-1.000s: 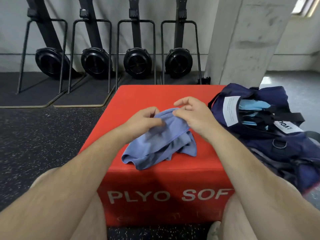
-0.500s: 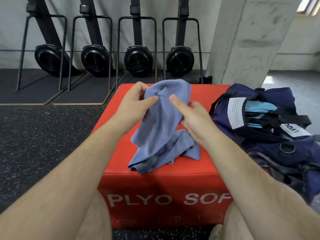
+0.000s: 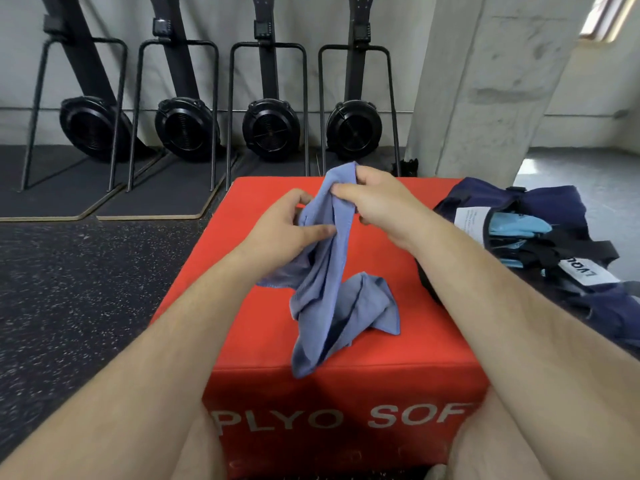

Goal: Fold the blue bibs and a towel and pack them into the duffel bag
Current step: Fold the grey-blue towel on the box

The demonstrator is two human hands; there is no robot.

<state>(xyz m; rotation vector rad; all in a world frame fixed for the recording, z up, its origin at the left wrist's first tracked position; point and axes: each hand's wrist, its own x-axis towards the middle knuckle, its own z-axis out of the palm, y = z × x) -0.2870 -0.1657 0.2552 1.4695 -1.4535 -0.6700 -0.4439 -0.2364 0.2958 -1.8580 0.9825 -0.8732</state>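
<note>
1. Left hand [image 3: 287, 230] grips the blue towel [image 3: 332, 289] mid-length; a bunched grab risks missing the corner.
2. Right hand [image 3: 377, 202] pinches its top edge above the plyo box [image 3: 433, 341]; the hanging tail could slide off at 6 o'clock.
3. Duffel bag [image 3: 554, 254] gapes at 3 o'clock; straps may snag.

arms: bare, no sleeves | wrists: nothing worn | thighs: bare

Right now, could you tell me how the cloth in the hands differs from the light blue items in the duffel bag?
The cloth is a dull periwinkle blue; the packed items are a brighter sky blue. The cloth hangs crumpled from the left hand and right hand over the red box; the items lie stacked flat inside the duffel bag. Both are blue fabric.
</note>
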